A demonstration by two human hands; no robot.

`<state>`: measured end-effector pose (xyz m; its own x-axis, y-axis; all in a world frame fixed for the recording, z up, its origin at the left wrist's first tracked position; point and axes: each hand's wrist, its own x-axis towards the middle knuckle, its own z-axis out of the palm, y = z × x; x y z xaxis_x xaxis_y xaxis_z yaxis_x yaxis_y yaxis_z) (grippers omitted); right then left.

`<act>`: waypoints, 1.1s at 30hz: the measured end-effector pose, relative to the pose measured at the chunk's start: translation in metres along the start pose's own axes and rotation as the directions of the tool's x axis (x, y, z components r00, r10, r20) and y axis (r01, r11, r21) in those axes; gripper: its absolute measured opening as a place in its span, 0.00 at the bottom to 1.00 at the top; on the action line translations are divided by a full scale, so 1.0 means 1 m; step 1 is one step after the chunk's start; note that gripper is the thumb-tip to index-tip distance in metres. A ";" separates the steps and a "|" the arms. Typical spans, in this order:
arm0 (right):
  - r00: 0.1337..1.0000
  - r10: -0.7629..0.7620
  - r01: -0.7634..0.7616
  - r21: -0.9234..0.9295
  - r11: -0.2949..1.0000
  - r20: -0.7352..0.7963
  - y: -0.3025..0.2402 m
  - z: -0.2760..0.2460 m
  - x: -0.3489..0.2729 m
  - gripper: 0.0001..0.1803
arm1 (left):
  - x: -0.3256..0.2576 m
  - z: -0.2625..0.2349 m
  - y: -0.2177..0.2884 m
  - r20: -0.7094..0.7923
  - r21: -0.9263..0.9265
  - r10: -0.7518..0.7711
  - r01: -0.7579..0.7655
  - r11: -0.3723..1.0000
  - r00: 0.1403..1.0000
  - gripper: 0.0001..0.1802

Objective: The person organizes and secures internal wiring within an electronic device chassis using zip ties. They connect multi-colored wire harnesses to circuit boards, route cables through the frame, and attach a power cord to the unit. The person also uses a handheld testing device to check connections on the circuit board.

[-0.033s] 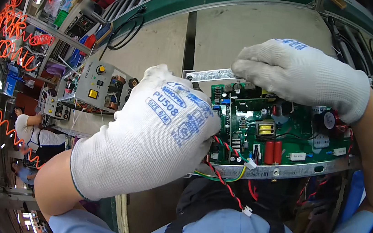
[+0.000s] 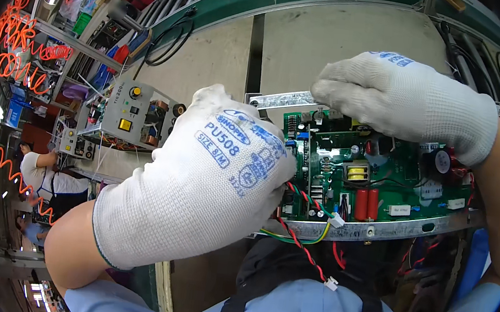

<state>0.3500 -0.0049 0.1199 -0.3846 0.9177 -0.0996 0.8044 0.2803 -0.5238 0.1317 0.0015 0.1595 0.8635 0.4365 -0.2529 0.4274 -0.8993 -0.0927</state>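
A green circuit board (image 2: 330,159) with many components lies in a galvanized metal frame (image 2: 402,231). My left hand (image 2: 211,170), in a white printed knit glove, is closed at the frame's left end, its back hiding what the curled fingers hold. Over the board's far edge, my right hand (image 2: 386,94), gloved alike, has its fingers bent and pressed together; their tips and anything in them are hidden. By my left hand, a red-and-black twisted lead hangs over the near rail to a white connector (image 2: 331,283). Another white connector (image 2: 336,219) rests at that rail, near a yellow-green wire.
Left of my left hand stands a grey front panel (image 2: 125,111) with a yellow knob and switch on an open unit. Black cable (image 2: 173,42) loops over the pale bench (image 2: 350,38). Orange coiled hoses (image 2: 14,36) hang far left, where a co-worker (image 2: 53,180) stands.
Almost nothing differs. My right hand has shifted very slightly to the right; the left hand, board and wires look the same.
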 end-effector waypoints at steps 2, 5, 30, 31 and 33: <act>0.998 0.021 -0.021 0.008 1.000 0.055 -0.003 -0.005 0.001 0.21 | 0.002 0.001 -0.001 -0.017 0.001 0.024 -0.024 1.000 1.000 0.11; 0.995 0.034 -0.041 0.072 0.997 0.091 -0.008 -0.008 0.000 0.21 | 0.002 0.006 -0.004 -0.040 -0.001 0.055 -0.055 0.999 0.998 0.09; 0.855 -0.179 0.300 0.182 0.936 -0.487 -0.038 0.024 -0.087 0.09 | -0.026 0.039 -0.032 -0.215 -0.976 -0.431 -0.180 0.120 0.876 0.10; 0.821 -0.337 0.410 0.064 0.910 -0.461 -0.048 0.031 -0.082 0.10 | -0.028 0.044 -0.036 -0.166 -0.981 -0.464 -0.193 -0.010 0.870 0.11; 0.832 -0.389 0.374 -0.117 0.920 -0.396 -0.069 0.044 -0.073 0.12 | -0.023 0.047 -0.033 -0.172 -0.968 -0.473 -0.236 -0.079 0.864 0.12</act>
<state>0.3024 -0.1035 0.1265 -0.4531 0.7659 0.4561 0.6493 0.6341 -0.4198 0.0851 0.0199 0.1234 0.5901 0.8073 -0.0087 0.0217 -0.0051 0.9998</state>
